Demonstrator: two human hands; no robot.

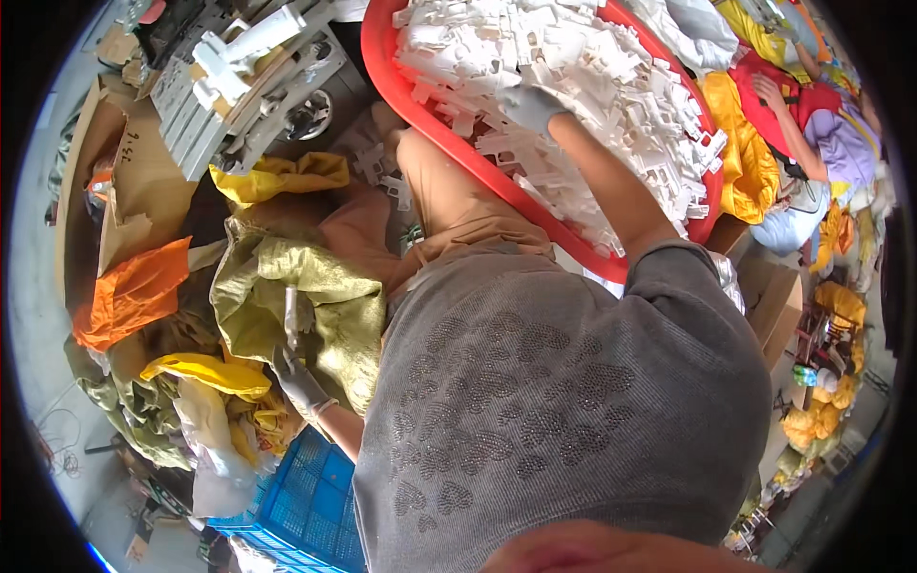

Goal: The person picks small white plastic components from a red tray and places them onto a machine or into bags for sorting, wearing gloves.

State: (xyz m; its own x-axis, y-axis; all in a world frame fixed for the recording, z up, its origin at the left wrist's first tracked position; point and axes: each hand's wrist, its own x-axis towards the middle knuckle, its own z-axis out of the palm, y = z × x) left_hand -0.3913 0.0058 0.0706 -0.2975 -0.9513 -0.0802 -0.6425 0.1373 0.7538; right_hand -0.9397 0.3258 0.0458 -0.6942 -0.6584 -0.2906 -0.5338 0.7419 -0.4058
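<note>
My right hand (535, 107), in a grey glove, rests over a heap of white plastic toy-pistol parts (583, 124) in a large red tub (458, 153). Its fingers lie stretched toward the left across the parts. At the left, my left hand (304, 384), also grey-gloved, is by an olive woven sack (334, 306). A slim white plastic part (291, 313) extends from its fingertips against the sack, and the fingers seem closed on its end. The sack's inside is mostly hidden by its folds.
A blue plastic crate (310, 501) stands at lower left, beside yellow and orange sacks (138, 291). A cardboard box (143, 181) and grey slatted plastic piece (201, 119) lie farther left. Another person (826, 143) works at the right, near a yellow sack (745, 153).
</note>
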